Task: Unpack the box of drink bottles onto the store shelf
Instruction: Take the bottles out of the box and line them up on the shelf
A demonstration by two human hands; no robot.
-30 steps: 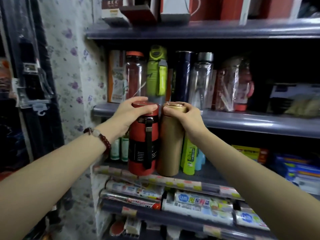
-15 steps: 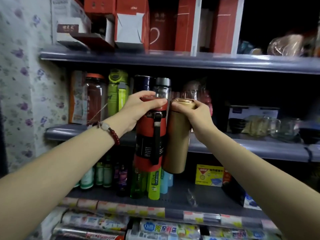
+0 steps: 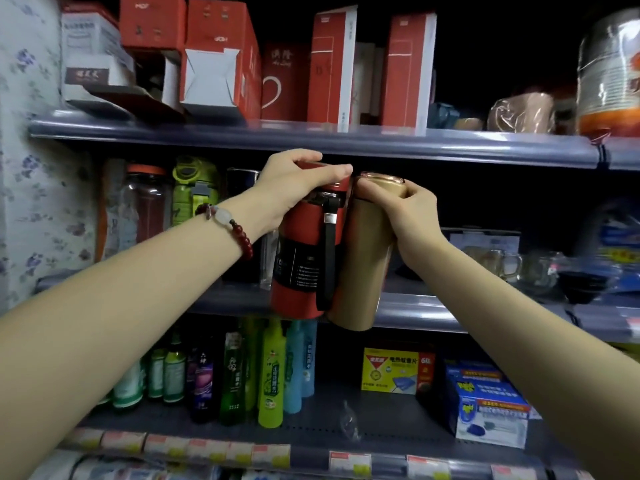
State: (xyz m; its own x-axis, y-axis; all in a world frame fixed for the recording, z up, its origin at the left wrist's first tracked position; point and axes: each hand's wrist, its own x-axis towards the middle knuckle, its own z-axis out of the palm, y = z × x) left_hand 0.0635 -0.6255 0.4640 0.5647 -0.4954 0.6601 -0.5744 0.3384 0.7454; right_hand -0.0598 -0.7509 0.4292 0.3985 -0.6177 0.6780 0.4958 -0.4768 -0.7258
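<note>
My left hand (image 3: pixel 294 188) grips the lid of a red bottle (image 3: pixel 304 258) with a black strap and a dark label. My right hand (image 3: pixel 412 216) grips the top of a gold bottle (image 3: pixel 363 271). Both bottles hang side by side, touching, in front of the middle shelf (image 3: pixel 415 313), their bases level with its front edge. Their tops sit just below the upper shelf (image 3: pixel 381 147). On the middle shelf to the left stand a clear bottle with an orange lid (image 3: pixel 145 209) and a green bottle (image 3: pixel 194 192).
Red and white boxes (image 3: pixel 221 64) fill the upper shelf. Glass mugs (image 3: pixel 502 265) stand on the middle shelf at right. The lower shelf holds several coloured bottles (image 3: pixel 273 372) and yellow and blue boxes (image 3: pixel 391 368). A floral-papered wall (image 3: pixel 31 188) bounds the left side.
Both hands have lifted the two bottles from the lower shelf level up to the middle shelf. The view has tilted upward and to the right.
</note>
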